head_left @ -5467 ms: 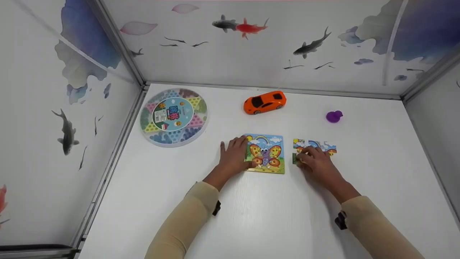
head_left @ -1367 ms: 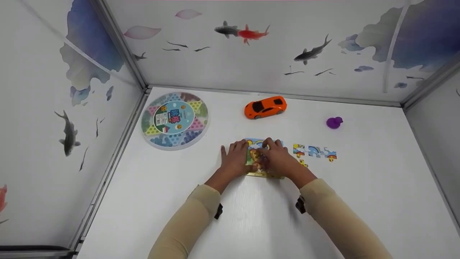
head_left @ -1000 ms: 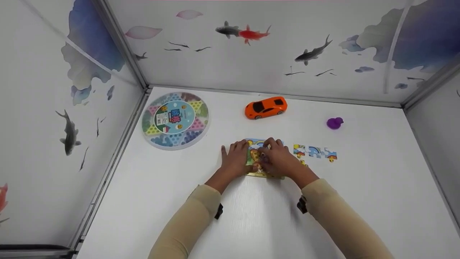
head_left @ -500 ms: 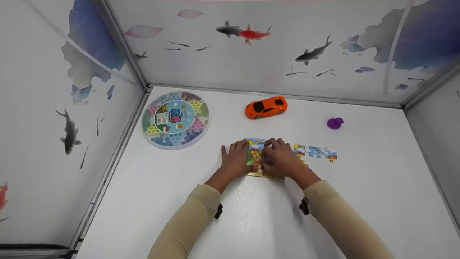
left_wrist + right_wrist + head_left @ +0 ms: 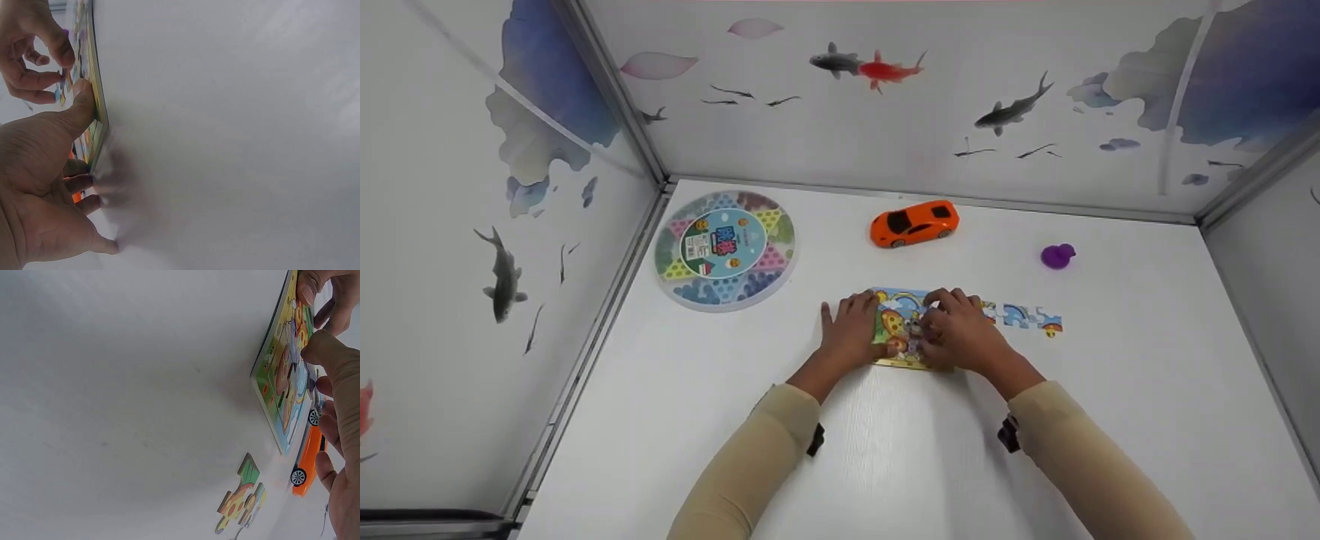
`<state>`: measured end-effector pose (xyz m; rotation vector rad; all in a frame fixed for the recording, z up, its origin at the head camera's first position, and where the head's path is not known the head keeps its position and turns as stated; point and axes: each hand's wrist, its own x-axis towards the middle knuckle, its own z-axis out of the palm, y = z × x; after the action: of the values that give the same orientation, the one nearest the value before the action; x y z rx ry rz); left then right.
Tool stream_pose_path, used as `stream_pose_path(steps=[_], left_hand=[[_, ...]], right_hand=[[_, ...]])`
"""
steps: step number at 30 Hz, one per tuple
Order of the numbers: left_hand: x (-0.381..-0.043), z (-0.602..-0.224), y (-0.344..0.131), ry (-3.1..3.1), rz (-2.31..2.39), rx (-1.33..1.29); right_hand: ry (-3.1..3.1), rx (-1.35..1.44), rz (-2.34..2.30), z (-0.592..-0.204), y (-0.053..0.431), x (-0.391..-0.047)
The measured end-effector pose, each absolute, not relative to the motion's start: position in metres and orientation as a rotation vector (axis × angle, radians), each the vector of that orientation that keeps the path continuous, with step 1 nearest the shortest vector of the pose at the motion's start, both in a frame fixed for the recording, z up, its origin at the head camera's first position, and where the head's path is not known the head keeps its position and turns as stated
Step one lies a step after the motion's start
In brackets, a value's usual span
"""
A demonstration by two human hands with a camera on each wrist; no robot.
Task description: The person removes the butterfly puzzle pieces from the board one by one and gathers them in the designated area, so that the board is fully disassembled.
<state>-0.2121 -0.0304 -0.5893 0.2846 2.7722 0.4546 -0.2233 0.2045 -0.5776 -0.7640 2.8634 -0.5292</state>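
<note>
A square butterfly jigsaw puzzle (image 5: 901, 301) lies flat on the white table. My left hand (image 5: 850, 330) rests along its left edge, thumb on the face near the front and fingers spread toward the back corner. Over the right half of the board, my right hand (image 5: 966, 334) pinches a puzzle piece (image 5: 63, 87) between thumb and fingers, and hides much of that half. The piece shows edge-on, raised over the board, in the left wrist view. Several loose puzzle pieces (image 5: 1016, 316) lie right of the board; the right hand covers part of them in the head view.
Behind the board stands an orange toy car (image 5: 915, 223). A round Chinese checkers box (image 5: 725, 251) sits at the back left, and a small purple duck (image 5: 1057, 256) at the back right. Printed panels (image 5: 930, 150) wall the table's back and sides.
Earlier the right hand was at the loose pieces on the right; it then moved left onto the board. Over the last second it shifted slightly right, pinching a piece. The left hand stayed put.
</note>
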Motion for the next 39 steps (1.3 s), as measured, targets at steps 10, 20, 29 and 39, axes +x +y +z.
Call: stream_pose_path(steps=[10, 20, 29, 39], left_hand=[[-0.212, -0.593, -0.030, 2.779, 0.469, 0.283], [-0.212, -0.593, -0.030, 2.775, 0.480, 0.273], [-0.211, -0.591, -0.028, 2.757, 0.478, 0.258], [-0.209, -0.588, -0.030, 2.773, 0.492, 0.277]], right_hand=[[2.920, -0.803, -0.510, -0.581, 0.226, -0.219], [2.945, -0.778, -0.500, -0.579, 0.252, -0.215], [2.944, -0.681, -0.529, -0.580, 0.281, -0.211], [3.013, -0.741, -0.552, -0.586, 0.315, -0.202]])
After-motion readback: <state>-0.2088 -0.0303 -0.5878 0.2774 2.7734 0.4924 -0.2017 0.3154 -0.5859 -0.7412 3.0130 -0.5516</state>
